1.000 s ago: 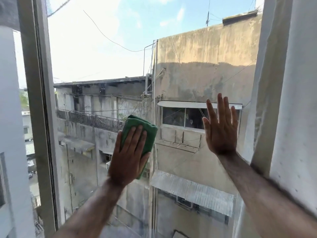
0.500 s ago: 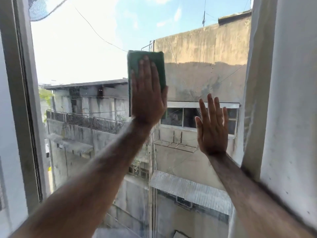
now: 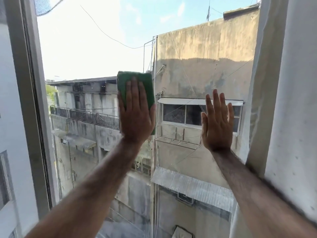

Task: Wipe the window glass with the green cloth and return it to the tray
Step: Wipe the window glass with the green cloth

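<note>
The folded green cloth point(image 3: 145, 83) lies flat against the window glass point(image 3: 89, 54) near the middle of the pane. My left hand point(image 3: 136, 117) presses it there with a flat palm and straight fingers, covering its lower half. My right hand point(image 3: 217, 122) rests flat on the glass to the right, fingers apart and pointing up, holding nothing. No tray is in view.
A grey window frame point(image 3: 31, 100) runs down the left side. A pale curtain point(image 3: 291, 100) hangs along the right edge, close to my right forearm. Through the glass I see concrete buildings, a railing and wires.
My left hand swept the cloth up the glass from mid-height to the top, then back down to the middle. My right hand stayed flat on the pane.
</note>
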Tool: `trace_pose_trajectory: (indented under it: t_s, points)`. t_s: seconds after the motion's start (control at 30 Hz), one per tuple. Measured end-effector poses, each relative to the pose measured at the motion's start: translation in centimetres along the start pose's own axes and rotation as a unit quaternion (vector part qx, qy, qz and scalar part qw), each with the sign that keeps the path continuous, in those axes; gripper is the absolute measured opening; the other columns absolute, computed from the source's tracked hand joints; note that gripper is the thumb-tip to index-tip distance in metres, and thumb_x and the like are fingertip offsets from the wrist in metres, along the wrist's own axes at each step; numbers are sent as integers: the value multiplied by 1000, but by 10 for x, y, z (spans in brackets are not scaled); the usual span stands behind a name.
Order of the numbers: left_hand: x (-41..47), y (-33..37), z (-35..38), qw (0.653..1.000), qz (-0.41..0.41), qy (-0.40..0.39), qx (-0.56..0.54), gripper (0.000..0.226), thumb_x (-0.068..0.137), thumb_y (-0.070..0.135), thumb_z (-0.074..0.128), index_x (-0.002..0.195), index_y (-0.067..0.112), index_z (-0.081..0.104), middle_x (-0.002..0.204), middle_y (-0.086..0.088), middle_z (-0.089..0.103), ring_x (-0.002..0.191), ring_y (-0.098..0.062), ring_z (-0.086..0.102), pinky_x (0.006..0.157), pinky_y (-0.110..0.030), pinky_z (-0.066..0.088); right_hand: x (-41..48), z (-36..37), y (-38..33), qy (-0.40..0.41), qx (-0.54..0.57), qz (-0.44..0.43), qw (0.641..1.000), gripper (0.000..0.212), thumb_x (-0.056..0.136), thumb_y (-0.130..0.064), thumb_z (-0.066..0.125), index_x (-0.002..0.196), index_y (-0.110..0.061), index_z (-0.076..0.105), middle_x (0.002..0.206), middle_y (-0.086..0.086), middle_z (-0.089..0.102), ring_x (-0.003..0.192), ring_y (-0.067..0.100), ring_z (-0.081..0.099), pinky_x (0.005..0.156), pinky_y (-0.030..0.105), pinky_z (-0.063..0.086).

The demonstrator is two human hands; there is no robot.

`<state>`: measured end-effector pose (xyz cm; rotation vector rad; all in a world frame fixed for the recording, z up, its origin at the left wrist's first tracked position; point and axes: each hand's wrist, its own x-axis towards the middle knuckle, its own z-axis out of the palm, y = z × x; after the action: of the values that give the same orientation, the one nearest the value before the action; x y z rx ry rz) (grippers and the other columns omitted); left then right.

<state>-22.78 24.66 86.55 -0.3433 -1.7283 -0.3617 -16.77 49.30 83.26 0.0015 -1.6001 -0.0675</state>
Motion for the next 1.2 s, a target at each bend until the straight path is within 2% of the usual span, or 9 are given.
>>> trace_pose_trajectory:
  t_s: [0.1, 0.23, 0.33, 0.5, 0.6, 0.7, 0.9, 1.0, 1.2]
  points:
    - [49, 61, -1, 997, -26, 20, -65, 67, 110, 44, 31, 160, -1, 29, 169, -23, 27, 158, -38, 23, 128, -59, 23, -2, 2, 3, 1, -5, -5, 1000, 54, 117, -27, 33, 170, -14, 30, 179, 11, 26, 168, 30, 21, 137, 54, 18]
    - [15, 93, 18, 981, 192, -17, -33, 70, 110, 44, 31, 163, 0, 20, 171, -23, 20, 161, -38, 13, 130, -58, 13, -2, 4, 7, -2, 8, -9, 1000, 55, 117, -25, 36, 170, -15, 27, 180, 12, 24, 169, 30, 19, 136, 59, 21]
    - [-44, 56, 27, 971, 236, -30, -29, 71, 110, 45, 33, 164, 1, 16, 173, -21, 14, 162, -35, 7, 132, -56, 7, -3, 5, 8, 2, 4, -12, 1000, 56, 117, -25, 36, 171, -15, 26, 180, 11, 23, 169, 29, 19, 135, 58, 23]
    - [-138, -64, 14, 944, 309, -109, 37, 69, 111, 47, 32, 164, 5, 19, 175, -18, 10, 162, -34, 11, 129, -56, 21, -3, 6, 7, 3, -2, -8, 1000, 56, 117, -28, 31, 171, -16, 24, 180, 10, 23, 169, 28, 18, 134, 59, 24]
    - [-116, -134, -11, 965, 235, -89, 76, 69, 109, 44, 36, 163, 2, 22, 174, -21, 12, 161, -37, 16, 130, -59, 19, -3, 6, 6, 2, -1, -6, 1000, 56, 117, -28, 31, 171, -15, 25, 180, 11, 23, 169, 29, 19, 134, 60, 24]
    - [-60, -168, -34, 992, 70, -70, 78, 69, 110, 38, 36, 162, -4, 20, 170, -28, 16, 160, -42, 15, 128, -63, 21, -3, 7, 5, -5, -2, -2, 1000, 57, 117, -28, 31, 171, -15, 24, 181, 11, 21, 169, 28, 17, 135, 60, 23]
    - [95, -99, -39, 979, -192, 62, -3, 68, 111, 41, 11, 163, -2, 12, 173, -24, 13, 162, -36, 11, 129, -56, 16, -4, 6, 0, -11, 4, 3, 1000, 57, 116, -27, 29, 171, -14, 24, 181, 12, 20, 169, 30, 17, 135, 60, 22]
    - [109, -15, -17, 993, -97, 71, -20, 69, 110, 41, 3, 163, -1, 17, 172, -23, 16, 161, -37, 12, 130, -58, 13, -3, 5, 2, -12, 5, 2, 1000, 56, 116, -28, 28, 171, -14, 26, 181, 12, 21, 169, 30, 18, 135, 59, 20]
    - [-10, 71, 27, 982, 181, 2, -50, 70, 111, 44, 30, 164, 2, 16, 173, -22, 15, 162, -37, 10, 129, -62, 12, -2, 4, 6, -12, -1, -4, 1000, 55, 117, -27, 31, 169, -13, 30, 179, 13, 26, 168, 31, 22, 136, 58, 21]
